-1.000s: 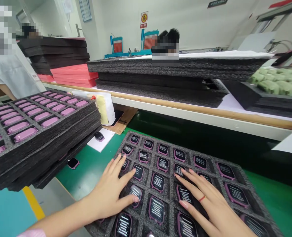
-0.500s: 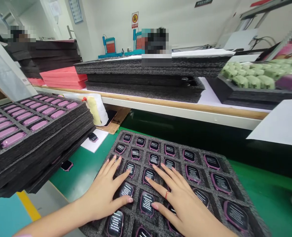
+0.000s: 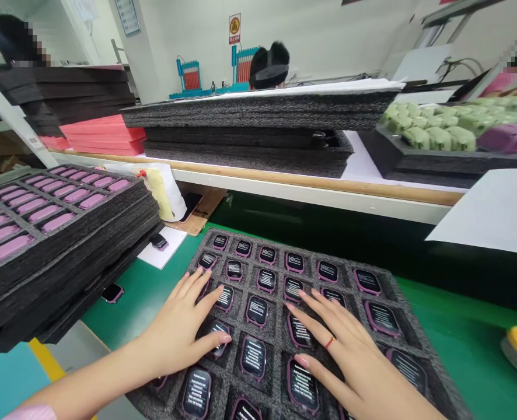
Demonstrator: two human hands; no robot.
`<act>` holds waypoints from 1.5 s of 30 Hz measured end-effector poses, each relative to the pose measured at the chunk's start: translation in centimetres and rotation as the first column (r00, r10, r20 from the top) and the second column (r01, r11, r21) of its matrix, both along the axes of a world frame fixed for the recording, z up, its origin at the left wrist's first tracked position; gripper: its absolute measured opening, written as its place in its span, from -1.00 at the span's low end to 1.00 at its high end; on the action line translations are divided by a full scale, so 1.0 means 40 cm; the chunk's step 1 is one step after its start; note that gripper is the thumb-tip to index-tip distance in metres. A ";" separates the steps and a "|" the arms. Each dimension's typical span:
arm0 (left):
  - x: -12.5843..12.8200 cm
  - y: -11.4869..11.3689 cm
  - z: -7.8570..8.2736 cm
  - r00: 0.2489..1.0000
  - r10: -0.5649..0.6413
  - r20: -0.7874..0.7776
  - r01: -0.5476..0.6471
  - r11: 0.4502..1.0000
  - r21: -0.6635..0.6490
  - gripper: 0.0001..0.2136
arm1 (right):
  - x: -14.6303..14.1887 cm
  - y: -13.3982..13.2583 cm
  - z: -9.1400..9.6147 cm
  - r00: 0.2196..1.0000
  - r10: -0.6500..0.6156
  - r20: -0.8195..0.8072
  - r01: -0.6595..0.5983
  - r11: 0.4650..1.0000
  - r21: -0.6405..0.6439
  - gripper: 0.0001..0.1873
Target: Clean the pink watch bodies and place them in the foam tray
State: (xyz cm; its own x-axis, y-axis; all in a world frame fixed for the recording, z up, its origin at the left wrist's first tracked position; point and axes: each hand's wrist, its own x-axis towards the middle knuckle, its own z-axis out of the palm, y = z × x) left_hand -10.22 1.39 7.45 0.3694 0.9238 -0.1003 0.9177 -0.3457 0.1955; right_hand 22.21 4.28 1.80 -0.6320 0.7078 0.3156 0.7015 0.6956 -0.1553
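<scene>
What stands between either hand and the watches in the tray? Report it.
Nothing visible does: the left hand and right hand spread directly over watches lying face up in open pockets of the tray.

Bare left hand (image 3: 175, 329) and right hand (image 3: 350, 350) spread over purple-rimmed rounded-square watches (image 3: 253, 357), black foam tray (image 3: 237, 326) around them, green bench (image 3: 129, 318) beneath

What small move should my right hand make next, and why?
Perhaps lift the right hand slightly: it's spread over the foam tray, and its fingers and thumb partly hide several watches, while the far-row watches show their screens uncovered.
</scene>
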 end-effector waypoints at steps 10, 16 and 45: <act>0.012 -0.019 -0.012 0.996 -0.024 -0.081 0.021 0.999 -0.045 -0.30 | 0.066 0.014 -0.031 0.996 -0.072 -0.054 0.078 0.990 0.117 -0.36; 0.027 0.029 0.018 0.998 0.014 -0.060 -0.013 1.000 0.028 -0.26 | 0.065 0.034 -0.034 0.995 -0.065 -0.076 0.074 0.989 0.130 -0.38; 0.162 0.152 -0.029 0.986 -0.164 0.035 0.162 0.985 0.061 -0.26 | 0.198 0.002 -0.070 0.925 -0.313 -0.213 0.314 0.949 -0.031 -0.44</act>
State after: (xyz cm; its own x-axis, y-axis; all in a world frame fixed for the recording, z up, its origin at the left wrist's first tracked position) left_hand -3.73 7.48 6.29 0.5183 0.8547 -0.0303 0.8399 -0.5020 0.2063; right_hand 30.14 4.34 -1.02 -0.2955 0.8574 0.4213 0.8347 0.4462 -0.3227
